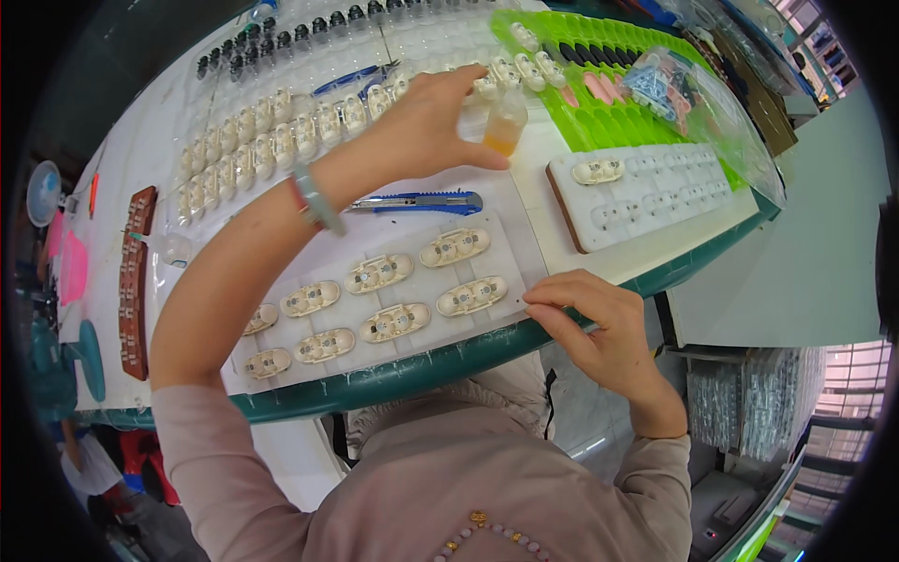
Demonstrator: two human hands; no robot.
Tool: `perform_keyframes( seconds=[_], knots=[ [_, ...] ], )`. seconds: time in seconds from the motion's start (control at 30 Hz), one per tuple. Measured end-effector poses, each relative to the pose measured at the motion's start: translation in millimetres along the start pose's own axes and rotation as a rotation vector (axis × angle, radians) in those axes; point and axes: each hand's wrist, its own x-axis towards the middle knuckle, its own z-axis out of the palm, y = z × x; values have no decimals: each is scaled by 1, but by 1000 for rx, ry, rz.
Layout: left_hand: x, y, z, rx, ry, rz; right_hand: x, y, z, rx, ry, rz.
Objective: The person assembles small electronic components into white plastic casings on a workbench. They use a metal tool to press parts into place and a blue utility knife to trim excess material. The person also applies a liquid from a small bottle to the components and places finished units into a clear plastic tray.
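Observation:
My left hand (426, 126) reaches over the table, thumb and forefinger spread wide. Between them, seemingly untouched, stands a small clear bottle (506, 122) with amber liquid. My right hand (599, 323) is at the table's near edge, thumb and forefinger pinched together by the right corner of a white board (506, 244); what they pinch, if anything, is too small to make out. Two rows of cream oval parts (473, 295), each with small round metal spots, sit on that board. A blue utility knife (421, 202) lies just beyond it, below my left wrist.
Clear trays of cream parts (281, 145) and black-topped pieces (318, 26) fill the back. At right are a bright green tray (590, 122) and a white fixture block (646, 201) holding one part. Blue pliers (346, 80) lie behind; a brown slotted strip (137, 281) is at left.

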Motion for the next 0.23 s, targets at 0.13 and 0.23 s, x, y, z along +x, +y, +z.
perform_keyframes(
  seconds=[0.13, 0.23],
  knots=[
    [24, 0, 19, -148, -48, -89, -16, 5, -10, 175, 23, 94],
    [29, 9, 16, -188, -122, -113, -31, 16, -19, 274, 37, 153]
  ],
)
